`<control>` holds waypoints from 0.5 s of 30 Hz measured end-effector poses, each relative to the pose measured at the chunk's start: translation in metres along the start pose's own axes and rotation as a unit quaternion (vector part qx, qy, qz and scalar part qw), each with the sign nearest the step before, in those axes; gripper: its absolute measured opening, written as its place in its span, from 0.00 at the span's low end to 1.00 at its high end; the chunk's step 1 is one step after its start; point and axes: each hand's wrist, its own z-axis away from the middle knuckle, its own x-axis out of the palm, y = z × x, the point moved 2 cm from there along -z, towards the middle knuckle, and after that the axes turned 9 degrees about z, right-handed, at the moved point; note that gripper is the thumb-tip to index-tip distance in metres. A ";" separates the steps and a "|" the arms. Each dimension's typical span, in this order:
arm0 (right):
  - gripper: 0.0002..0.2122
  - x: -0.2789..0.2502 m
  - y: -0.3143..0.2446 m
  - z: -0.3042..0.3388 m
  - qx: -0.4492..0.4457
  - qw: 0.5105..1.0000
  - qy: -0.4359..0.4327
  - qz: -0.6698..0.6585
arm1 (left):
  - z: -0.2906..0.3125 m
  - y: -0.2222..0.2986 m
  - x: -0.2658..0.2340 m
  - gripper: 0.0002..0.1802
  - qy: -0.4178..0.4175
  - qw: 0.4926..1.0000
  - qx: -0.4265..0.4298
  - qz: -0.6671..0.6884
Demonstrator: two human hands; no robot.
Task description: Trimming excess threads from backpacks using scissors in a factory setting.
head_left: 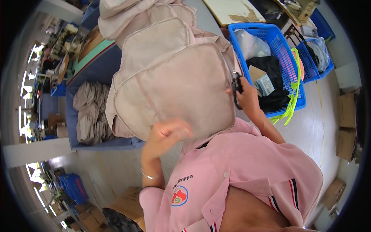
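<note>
A beige sewn fabric panel (185, 85) with rounded corners and a raised seam round its edge lies in front of me, on top of more beige pieces. Over its lower left part is my left hand (168, 135), its fingers curled but smeared by motion; whether anything is in them I cannot make out. At the panel's right edge, my right hand (248, 98) grips a pair of scissors (237, 86) with black handles. The blades point away from me, along the fabric's edge.
More beige fabric (148, 13) is heaped beyond the panel. Bundles of beige pieces (91, 112) lie in a blue-grey bin (71, 135) at left. Close on the right stands a blue plastic basket (234, 29) holding black cloth and bags, with a neon-yellow strip (295, 96) over its side.
</note>
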 end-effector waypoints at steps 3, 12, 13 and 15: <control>0.10 0.001 0.012 -0.013 0.074 0.965 -0.034 -0.251 | 0.066 -0.091 0.027 0.15 0.136 0.966 -0.162 0.146; 0.13 -0.004 -0.050 -0.134 -0.185 0.959 0.016 -0.215 | 0.062 -0.136 0.093 0.11 0.473 0.834 -0.038 0.284; 0.12 0.001 -0.053 -0.146 -0.215 0.955 0.001 -0.203 | 0.056 -0.133 0.092 0.11 0.477 0.831 -0.032 0.285; 0.12 0.000 -0.064 -0.149 -0.253 0.948 -0.017 -0.194 | 0.049 -0.123 0.089 0.11 0.535 0.800 0.047 0.268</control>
